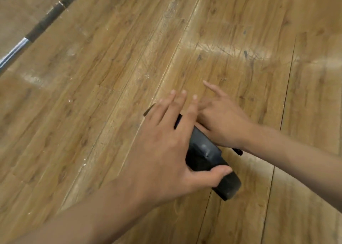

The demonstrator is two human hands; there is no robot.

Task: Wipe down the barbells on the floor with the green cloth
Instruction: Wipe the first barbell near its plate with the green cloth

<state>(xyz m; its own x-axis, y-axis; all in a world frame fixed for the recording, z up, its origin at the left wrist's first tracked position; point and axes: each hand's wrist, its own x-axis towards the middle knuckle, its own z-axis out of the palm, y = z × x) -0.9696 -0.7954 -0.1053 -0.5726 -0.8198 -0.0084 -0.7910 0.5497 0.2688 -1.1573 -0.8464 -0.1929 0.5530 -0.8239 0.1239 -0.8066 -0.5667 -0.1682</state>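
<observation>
A barbell [44,21] lies on the wood floor at the upper left, with a dark knurled section and a shiny steel part nearer the left edge. No green cloth is in view. My left hand [166,147] lies over a black device [205,154] low in the middle, fingers straight and thumb curled round its near side. My right hand [222,121] is against the device's far side with the index finger stretched out. Its other fingers are hidden behind my left hand. Both hands are far from the barbell.
Worn wooden floorboards [129,67] with scuffs and pale streaks fill the view. A short black strap [238,151] sticks out below my right wrist.
</observation>
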